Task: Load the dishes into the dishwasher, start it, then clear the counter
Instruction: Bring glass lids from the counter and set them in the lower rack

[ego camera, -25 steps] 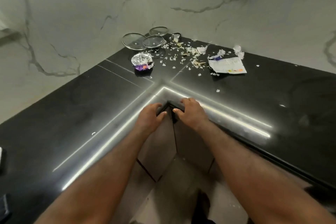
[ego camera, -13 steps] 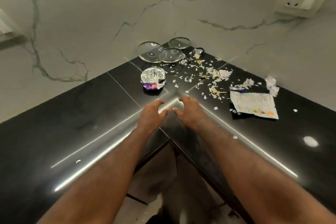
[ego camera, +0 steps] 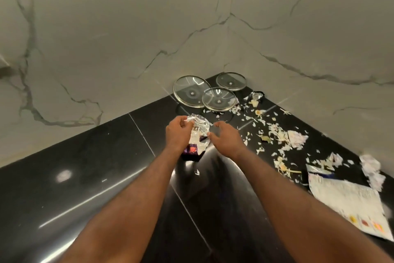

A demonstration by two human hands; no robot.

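Note:
A crumpled silver foil wrapper (ego camera: 199, 132) with a purple end lies on the black counter (ego camera: 85, 166) near the corner. My left hand (ego camera: 178, 132) pinches the wrapper's top left edge. My right hand (ego camera: 223, 134) hovers at the wrapper's right side with its fingers spread and relaxed, the thumb close to the foil. Scraps of torn paper and food peel (ego camera: 275, 134) are scattered over the counter to the right.
Three glass pot lids (ego camera: 215, 94) lean in the corner against the marble wall. A flat white packet (ego camera: 349, 203) lies at the right, with crumpled paper (ego camera: 371, 169) beside it. A small foil scrap (ego camera: 255, 97) sits near the lids.
Both hands have left the counter's front edge and reached forward to the foil wrapper. My left hand has taken hold of its edge. The view has moved closer to the corner.

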